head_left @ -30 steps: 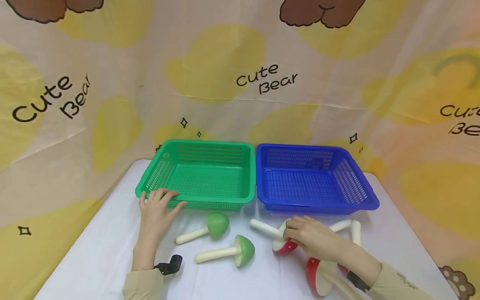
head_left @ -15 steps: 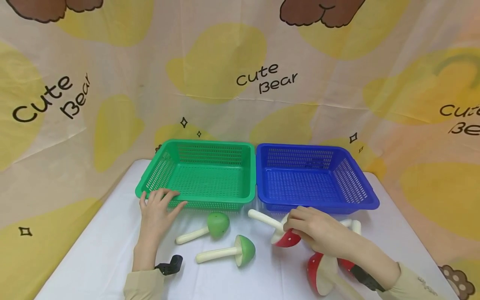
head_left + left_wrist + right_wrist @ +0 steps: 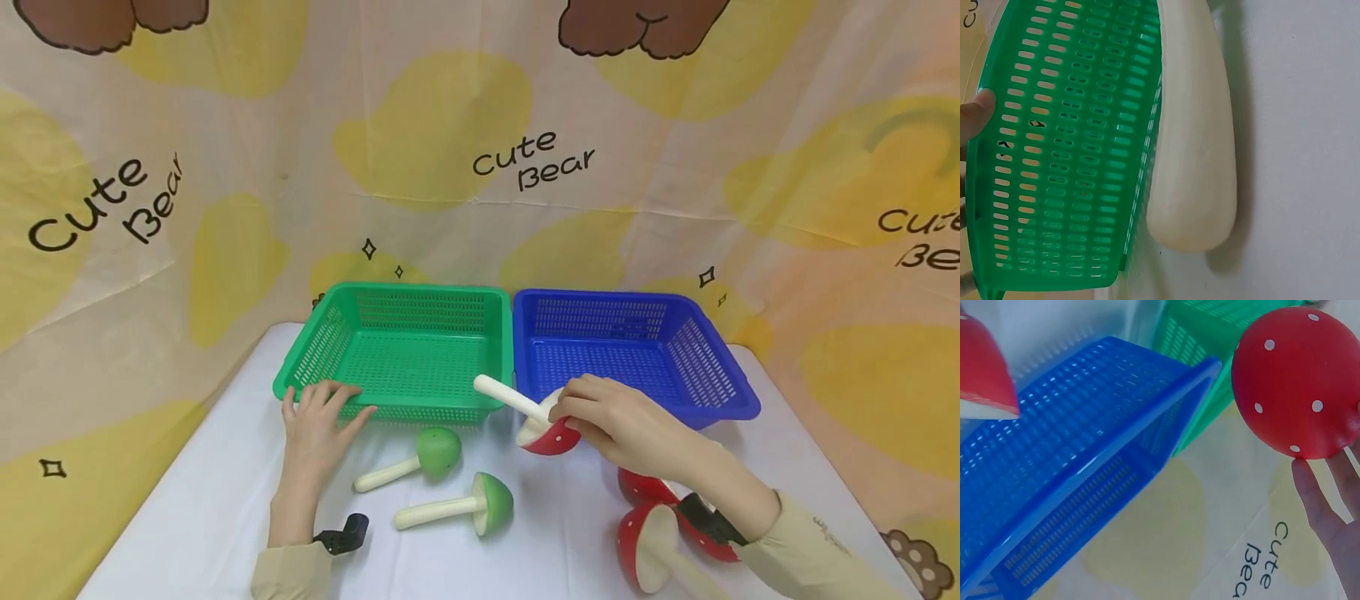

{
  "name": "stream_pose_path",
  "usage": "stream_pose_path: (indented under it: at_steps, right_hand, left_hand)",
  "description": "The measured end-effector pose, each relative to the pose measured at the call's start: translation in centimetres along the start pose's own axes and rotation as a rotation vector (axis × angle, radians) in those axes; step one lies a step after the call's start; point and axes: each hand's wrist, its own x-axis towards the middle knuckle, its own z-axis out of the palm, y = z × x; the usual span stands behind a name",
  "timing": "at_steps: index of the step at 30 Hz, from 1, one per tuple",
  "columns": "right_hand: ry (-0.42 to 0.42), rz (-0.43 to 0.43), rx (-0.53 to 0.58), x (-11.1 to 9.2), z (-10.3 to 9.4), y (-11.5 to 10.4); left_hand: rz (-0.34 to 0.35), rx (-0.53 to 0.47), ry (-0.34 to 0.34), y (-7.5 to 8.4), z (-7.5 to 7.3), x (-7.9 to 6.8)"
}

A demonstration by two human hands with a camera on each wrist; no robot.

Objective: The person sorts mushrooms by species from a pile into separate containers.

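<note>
My right hand (image 3: 618, 421) pinches a red toy mushroom (image 3: 551, 437) by its white-spotted cap, lifted in front of the blue basket (image 3: 701, 367). Its white stem points up and left. Seen in the right wrist view, the round red cap (image 3: 1300, 381) meets the fingertips from below. My left hand (image 3: 315, 429) grips the front rim of the green basket (image 3: 435, 409) near its left corner, fingers over the rim and thumb in front. Two green toy mushrooms, one behind (image 3: 438, 452) and one nearer (image 3: 492, 504), lie before that basket. A white stem (image 3: 1194, 144) looms close in the left wrist view.
Several red mushrooms, including one with its underside showing (image 3: 648, 550), lie under and beside my right forearm, partly hidden. The baskets stand side by side on a white-covered table (image 3: 555, 550). A printed cloth (image 3: 427, 125) hangs behind them.
My right hand has lifted the red mushroom from the table, up and slightly left, toward the baskets. The left hand keeps its place on the green rim.
</note>
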Motion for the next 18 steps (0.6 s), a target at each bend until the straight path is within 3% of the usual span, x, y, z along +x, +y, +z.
stream_pose_path:
  at_steps: [11, 18]
  right_hand:
    - [0.049, 0.040, 0.000, 4.3, 0.4, 0.9]
    - [0.061, 0.077, 0.042, 7.1, 2.0, 1.4]
  left_hand:
    - [-0.006, -0.005, -0.012, 0.0, 0.0, -0.1]
    - [-0.007, 0.000, -0.011, 0.1, -0.1, -0.2]
